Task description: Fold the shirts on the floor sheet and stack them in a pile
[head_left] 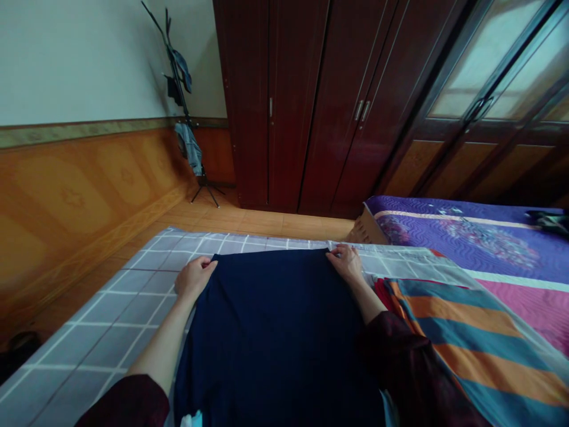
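A dark navy garment (275, 320) lies spread over the grey checked bed cover, its straight far edge stretched between my hands. I cannot make out what kind of garment it is. At its far left corner my left hand (195, 277) pinches the cloth between thumb and fingers. My right hand (347, 262) grips the far right corner in the same way. Small bits of light blue cloth show beside the garment's near part. To the right lies a folded orange and teal striped cloth (466, 323), with red fabric (383, 296) showing at its left edge.
The grey checked cover (120, 320) spreads beneath the garment. Beyond stand a dark red wardrobe (293, 107) and, at the back left, a coat rack (178, 89) with hanging clothes. A purple floral bed cover (480, 237) lies at the right. Wooden floor (267, 220) separates bed and wardrobe.
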The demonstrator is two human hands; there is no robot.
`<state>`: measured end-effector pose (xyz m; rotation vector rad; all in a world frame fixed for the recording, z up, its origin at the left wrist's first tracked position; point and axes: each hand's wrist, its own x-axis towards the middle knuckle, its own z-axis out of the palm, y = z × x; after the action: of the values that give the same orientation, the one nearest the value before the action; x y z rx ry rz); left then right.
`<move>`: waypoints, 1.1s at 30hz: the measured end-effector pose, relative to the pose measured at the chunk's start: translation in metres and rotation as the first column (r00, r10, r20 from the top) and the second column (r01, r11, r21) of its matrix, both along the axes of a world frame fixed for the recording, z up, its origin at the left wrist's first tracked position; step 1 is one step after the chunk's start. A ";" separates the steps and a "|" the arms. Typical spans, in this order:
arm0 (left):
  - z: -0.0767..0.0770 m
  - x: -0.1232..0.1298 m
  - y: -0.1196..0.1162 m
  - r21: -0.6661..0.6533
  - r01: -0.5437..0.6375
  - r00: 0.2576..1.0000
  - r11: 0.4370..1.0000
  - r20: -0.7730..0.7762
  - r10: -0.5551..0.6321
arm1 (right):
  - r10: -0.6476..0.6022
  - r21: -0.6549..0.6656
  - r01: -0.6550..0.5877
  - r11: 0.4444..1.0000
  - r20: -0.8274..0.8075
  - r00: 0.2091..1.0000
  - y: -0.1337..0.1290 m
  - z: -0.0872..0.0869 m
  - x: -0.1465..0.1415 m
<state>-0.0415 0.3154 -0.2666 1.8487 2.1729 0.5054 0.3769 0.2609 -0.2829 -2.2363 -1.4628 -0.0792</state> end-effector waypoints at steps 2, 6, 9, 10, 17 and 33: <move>-0.001 0.000 0.002 0.011 -0.039 0.999 0.999 -0.020 0.039 | 0.002 0.015 -0.002 1.000 0.002 1.000 0.003 -0.003 0.004; -0.003 -0.001 0.003 0.035 -0.076 0.995 0.997 -0.060 0.078 | -0.040 0.039 0.040 0.998 0.022 0.999 0.007 -0.006 0.013; -0.005 0.000 0.003 0.046 -0.081 0.992 0.996 -0.094 0.085 | -0.052 0.048 0.050 0.998 0.057 0.997 0.006 -0.006 0.015; -0.005 0.000 0.002 0.049 -0.079 0.991 0.996 -0.106 0.084 | -0.046 0.050 0.043 0.998 0.071 0.996 0.006 -0.006 0.015; -0.004 0.001 -0.004 0.092 -0.005 0.979 0.996 -0.203 0.024 | -0.014 0.056 0.004 0.998 0.168 0.986 0.002 -0.006 0.008; -0.003 0.006 -0.013 0.246 0.443 0.883 0.862 -0.285 -0.372 | 0.009 0.043 -0.021 0.999 0.267 0.964 0.001 -0.009 0.009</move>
<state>-0.0356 0.3020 -0.2692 2.5727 1.8117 0.5821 0.3863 0.2623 -0.2916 -2.2437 -1.5964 -0.4202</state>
